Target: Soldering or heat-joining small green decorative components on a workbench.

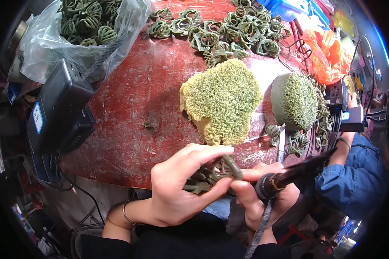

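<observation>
My left hand (177, 185) is closed around a dark green openwork piece (224, 169), pinching it between thumb and fingers. More green parts (198, 185) show within the palm. My right hand (263, 194) is closed on a dark brush-like tool (285, 178) whose black tapered end points to the upper right. Through the same hand runs a slim metal tool, its flat silver end (282, 144) above the fingers and its ribbed shaft (263, 222) below. The right fingertips touch the green piece. Ahead of both hands lies a rough yellow-green sponge-like slab (222, 101).
Many similar green pieces (246, 28) lie at the back; others fill a clear plastic bag (132, 26) at far left. A round green block (291, 101) sits right, near an orange bag (328, 56). Black devices (60, 108) flank the red table (125, 116). Another person's blue sleeve (354, 177) is at right.
</observation>
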### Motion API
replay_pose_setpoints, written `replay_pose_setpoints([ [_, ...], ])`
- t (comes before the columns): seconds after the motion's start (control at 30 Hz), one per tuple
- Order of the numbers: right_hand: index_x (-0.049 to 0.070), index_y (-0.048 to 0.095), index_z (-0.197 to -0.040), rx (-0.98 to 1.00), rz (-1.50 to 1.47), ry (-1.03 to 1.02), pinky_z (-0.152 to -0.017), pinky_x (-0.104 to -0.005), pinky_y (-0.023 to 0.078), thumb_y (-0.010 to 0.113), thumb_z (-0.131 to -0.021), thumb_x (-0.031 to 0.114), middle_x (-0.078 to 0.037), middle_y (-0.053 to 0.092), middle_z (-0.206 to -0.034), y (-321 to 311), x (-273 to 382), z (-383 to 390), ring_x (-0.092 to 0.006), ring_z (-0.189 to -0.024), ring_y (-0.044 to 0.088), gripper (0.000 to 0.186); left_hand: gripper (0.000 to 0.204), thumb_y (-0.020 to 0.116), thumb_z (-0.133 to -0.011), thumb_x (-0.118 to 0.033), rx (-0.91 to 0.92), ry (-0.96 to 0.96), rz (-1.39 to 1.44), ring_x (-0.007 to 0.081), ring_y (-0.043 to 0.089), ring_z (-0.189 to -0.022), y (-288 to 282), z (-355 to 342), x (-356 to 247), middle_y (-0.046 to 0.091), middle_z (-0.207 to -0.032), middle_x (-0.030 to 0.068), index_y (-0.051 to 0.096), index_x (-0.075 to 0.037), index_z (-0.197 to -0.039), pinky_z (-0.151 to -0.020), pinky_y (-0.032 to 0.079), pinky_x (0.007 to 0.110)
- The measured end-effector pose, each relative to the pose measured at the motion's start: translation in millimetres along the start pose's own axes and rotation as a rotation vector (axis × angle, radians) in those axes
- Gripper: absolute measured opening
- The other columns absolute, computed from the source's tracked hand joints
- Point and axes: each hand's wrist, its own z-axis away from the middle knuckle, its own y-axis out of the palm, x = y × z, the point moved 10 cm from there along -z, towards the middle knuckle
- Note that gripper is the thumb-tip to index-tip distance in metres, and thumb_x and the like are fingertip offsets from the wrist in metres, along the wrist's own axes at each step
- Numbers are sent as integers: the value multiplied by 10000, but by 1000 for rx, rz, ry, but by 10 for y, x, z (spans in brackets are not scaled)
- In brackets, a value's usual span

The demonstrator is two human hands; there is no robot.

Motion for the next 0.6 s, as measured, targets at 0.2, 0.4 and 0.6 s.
replay_pose_setpoints([
  [0.2,-115,538,-950,-286,-17,119,-401,-154,294,624,-746,530,-42,509,-510,-191,-181,116,-60,-420,443,683,382,747,-638,-7,12,-158,175,142,603,-812,-100,53,177,617,-900,115,592,25,-985,-721,473,252],
  [0.4,-19,589,-875,-129,238,18,-479,-224,437,676,-761,341,-68,557,-608,-208,-312,302,-138,-510,569,388,379,728,-648,24,-3,-155,226,155,603,-833,-146,76,221,619,-910,120,585,22,-999,-744,476,266],
  [0.6,-1,591,-811,-85,423,-125,-463,-246,445,692,-747,329,-68,573,-619,-131,-264,329,-175,-497,570,351,358,703,-667,38,29,-224,331,158,601,-837,-122,100,344,612,-899,124,581,28,-1004,-746,475,268],
])
